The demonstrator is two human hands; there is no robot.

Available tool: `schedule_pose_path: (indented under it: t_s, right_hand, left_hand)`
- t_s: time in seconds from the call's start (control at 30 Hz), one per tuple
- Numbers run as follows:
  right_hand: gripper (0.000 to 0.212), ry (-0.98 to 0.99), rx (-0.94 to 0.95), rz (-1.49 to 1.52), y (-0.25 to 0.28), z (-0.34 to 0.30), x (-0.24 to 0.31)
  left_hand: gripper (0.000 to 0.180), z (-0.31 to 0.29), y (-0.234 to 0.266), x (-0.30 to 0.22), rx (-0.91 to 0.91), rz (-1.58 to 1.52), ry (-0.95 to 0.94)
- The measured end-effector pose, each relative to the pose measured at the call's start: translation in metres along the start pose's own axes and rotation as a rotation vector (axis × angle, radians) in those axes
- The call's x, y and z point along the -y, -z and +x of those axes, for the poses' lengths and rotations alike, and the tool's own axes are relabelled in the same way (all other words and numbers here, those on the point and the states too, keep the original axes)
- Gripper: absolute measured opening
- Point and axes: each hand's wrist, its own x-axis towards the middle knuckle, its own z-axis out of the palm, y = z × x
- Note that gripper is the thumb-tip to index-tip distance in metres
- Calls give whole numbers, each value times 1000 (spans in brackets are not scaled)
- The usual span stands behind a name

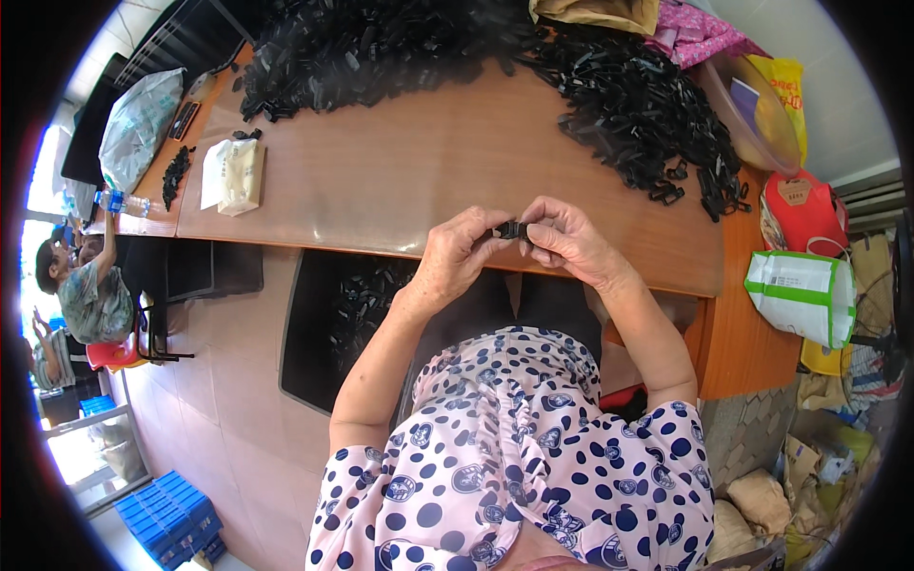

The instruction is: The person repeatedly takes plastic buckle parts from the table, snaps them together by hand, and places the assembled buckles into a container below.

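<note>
In front of me, above the table's near edge, I hold a small black plastic piece, shaped like a strap buckle [509,230], between both hands. My left hand [455,249] pinches its left end between thumb and fingers. From the other side, my right hand [574,246] grips the right end with thumb and fingertips. The fingers hide part of the piece, so its exact shape cannot be made out. A big heap of similar black pieces [381,57] covers the far side of the table, and another heap [647,114] spreads toward the right.
The brown table [381,181] carries a paper-wrapped packet [234,177], a plastic bag [141,128] and a water bottle [124,203] at left. A black bin [324,324] with more pieces stands below. Bags, one white and green [800,295], crowd the right. Another person [95,295] sits far left.
</note>
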Motion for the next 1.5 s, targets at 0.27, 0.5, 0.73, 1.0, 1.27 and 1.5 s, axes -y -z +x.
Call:
schedule_pose_path:
  t_s: [0.27,0.5,0.73,1.0,1.27,1.5]
  right_hand:
    - [13,-131,-48,-197,1,-3,5]
    - [12,-185,-86,-323,1,-5,2]
    - [14,-488,31,-237,18,1,-7]
    - [48,-269,93,-98,8,0,-16]
    - [51,-148,284,203,-2,-10,-38]
    - [40,-78,38,129,0,-19,-46]
  left_hand:
    - [22,-3,2,5,37,123,-153]
    - [25,-12,-5,-3,78,188,-127]
    - [24,-14,-1,-3,295,260,-111]
    - [12,-6,-15,3,6,-499,213]
    - [22,-18,-36,10,-32,-1096,589]
    - [34,-8,-56,11,58,-938,523]
